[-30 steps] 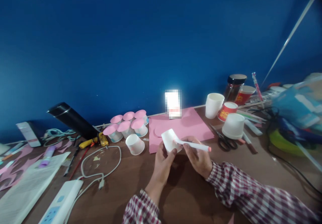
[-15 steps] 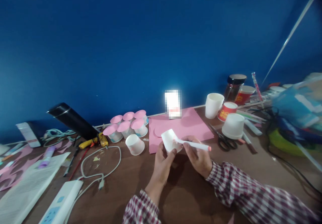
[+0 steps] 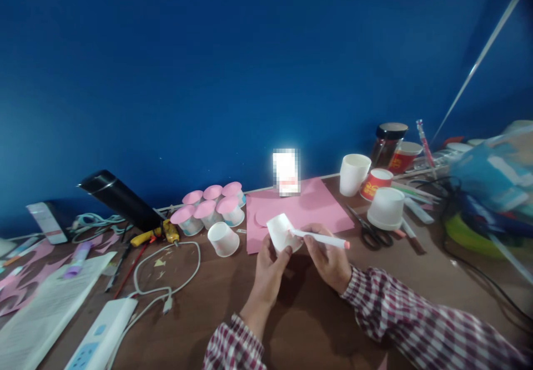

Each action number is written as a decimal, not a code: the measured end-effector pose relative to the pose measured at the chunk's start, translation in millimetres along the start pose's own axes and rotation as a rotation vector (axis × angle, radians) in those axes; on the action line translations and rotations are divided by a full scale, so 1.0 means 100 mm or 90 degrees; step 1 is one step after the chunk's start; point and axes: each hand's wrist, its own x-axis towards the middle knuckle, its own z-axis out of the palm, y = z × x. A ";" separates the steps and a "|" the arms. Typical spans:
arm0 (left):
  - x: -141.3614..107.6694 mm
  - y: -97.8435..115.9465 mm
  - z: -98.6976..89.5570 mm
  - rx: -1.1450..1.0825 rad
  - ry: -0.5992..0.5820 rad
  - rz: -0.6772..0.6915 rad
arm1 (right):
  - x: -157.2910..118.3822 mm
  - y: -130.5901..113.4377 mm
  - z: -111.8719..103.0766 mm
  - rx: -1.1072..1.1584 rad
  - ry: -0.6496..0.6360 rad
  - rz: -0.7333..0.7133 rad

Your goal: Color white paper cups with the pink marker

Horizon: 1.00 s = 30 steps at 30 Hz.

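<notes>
Tilted on its side, a white paper cup [image 3: 278, 231] is gripped by my left hand [image 3: 271, 267], with the thumb across its near side. My right hand [image 3: 328, 259] pinches a white marker [image 3: 322, 239] with a pinkish-red end pointing right; its tip meets the cup's side. Fingers of my right hand also come close to the cup, partly behind the marker. Under and behind the cup lie pink paper sheets [image 3: 320, 206]. Left of my hands stands another white paper cup [image 3: 224, 239], in front of several cups topped with pink paper [image 3: 207, 209].
Scissors [image 3: 370, 234], an upside-down white cup [image 3: 386, 209], a red cup [image 3: 376, 184] and several markers [image 3: 416, 212] lie to the right. On the left are a power strip [image 3: 102, 336], a looped cable [image 3: 197, 264], a glue gun [image 3: 156, 234] and a black flask [image 3: 125, 201].
Almost nothing differs. The marker and my right hand have shifted very slightly, with the marker's tip still at the cup's side.
</notes>
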 end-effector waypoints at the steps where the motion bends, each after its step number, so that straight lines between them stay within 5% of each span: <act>1: 0.00 0.00 0.00 -0.004 0.006 0.000 | 0.00 0.00 0.00 -0.001 0.000 0.001; 30: 0.00 0.01 -0.01 0.027 0.000 0.020 | -0.02 0.00 0.00 0.025 0.000 0.012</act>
